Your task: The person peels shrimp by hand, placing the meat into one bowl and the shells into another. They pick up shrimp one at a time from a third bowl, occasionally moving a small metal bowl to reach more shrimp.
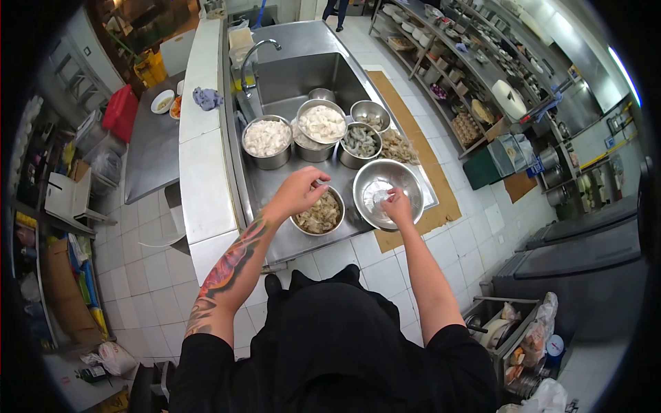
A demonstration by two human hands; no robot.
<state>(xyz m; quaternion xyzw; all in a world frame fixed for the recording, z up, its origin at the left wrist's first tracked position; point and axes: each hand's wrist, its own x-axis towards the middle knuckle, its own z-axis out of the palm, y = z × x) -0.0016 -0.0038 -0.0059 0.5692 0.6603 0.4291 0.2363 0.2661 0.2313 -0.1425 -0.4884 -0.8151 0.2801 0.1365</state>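
"What do we have nearest us?"

"A steel bowl (318, 233) of brownish-grey pieces (317, 214), which look like shrimp. Our left hand (301, 191) is over its far edge, fingers loosely bent; we can't tell whether they pinch anything."

"And our right hand (397, 206)?"

"Just beyond, over the wide bowl (409, 177), standing to the right of the first. Its fingers draw in toward the thumb, but we can't tell whether a piece sits between them."

"How do we expect those pieces to handle?"

"Light, soft and slippery, we judge, and easy to tear if we squeeze. We'd take each by its thick middle, with fingertip pads and a mild pinch."

"And the wide bowl?"

"Stiff, probably light for its width, and apt to slide if we push one side. We'd grip opposite points of the rim."

"Farther off?"

"Beyond the wide bowl we see a pot (357, 162) of grey shrimp, with a loose heap (399, 146) to its right. A filled pot (269, 162) of pale pieces stands to the left, likely heavy: we'd hold it with both hands, low on the wall. Behind them all is the sink (292, 83)."
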